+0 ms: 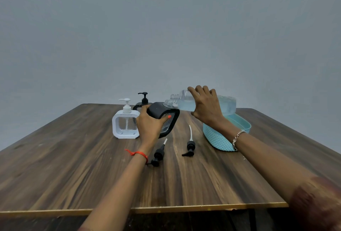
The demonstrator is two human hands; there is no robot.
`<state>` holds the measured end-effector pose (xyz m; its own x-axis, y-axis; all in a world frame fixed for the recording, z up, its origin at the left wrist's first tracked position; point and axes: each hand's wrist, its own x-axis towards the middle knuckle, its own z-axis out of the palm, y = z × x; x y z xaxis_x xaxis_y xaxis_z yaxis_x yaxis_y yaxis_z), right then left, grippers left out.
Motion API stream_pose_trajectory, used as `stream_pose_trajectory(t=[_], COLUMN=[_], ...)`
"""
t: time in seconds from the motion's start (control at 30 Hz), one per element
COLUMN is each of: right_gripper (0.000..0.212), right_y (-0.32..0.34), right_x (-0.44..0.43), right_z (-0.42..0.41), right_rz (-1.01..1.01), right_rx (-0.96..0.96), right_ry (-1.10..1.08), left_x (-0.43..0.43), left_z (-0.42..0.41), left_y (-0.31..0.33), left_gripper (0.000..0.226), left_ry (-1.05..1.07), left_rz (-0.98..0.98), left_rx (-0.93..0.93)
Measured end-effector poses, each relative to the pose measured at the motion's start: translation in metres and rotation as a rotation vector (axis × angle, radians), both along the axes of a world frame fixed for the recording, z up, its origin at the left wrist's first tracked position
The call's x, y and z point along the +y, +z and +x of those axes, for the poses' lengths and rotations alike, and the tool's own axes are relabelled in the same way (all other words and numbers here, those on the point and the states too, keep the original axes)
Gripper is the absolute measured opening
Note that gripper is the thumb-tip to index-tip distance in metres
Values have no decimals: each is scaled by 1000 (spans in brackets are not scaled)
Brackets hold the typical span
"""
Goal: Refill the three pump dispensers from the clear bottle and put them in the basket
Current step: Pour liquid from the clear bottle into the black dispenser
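My left hand (150, 124) grips a black square dispenser (166, 118) with its pump off, tilted toward the right. My right hand (206, 106) holds the clear bottle (186, 101) on its side, with pale liquid inside. The bottle's open neck meets the dispenser's clear neck. A white dispenser (125, 122) with its pump on stands to the left. Behind it a second black dispenser (143, 101) stands with its pump on, partly hidden. Two loose black pump heads lie on the table, one (159, 154) by my left wrist and one (190, 146) further right.
A light teal woven basket (219, 139) sits on the right of the wooden table (92, 166), partly behind my right forearm. A grey wall rises just behind the table. The table's front edge runs near me.
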<state>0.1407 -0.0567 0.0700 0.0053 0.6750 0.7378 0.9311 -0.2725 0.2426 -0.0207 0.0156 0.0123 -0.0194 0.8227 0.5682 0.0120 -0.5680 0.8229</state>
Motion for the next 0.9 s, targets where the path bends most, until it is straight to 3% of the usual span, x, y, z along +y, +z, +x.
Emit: stream_pose_trajectory(t=[0.9], right_gripper=[67], right_y=[0], right_x=[-1], right_z=[-2], right_rz=[16], right_rx=[-10], right_ry=[3], left_x=[1], left_z=[1], left_y=[-1], left_gripper=[63], left_ry=[21], left_rz=[5], left_rx=[7])
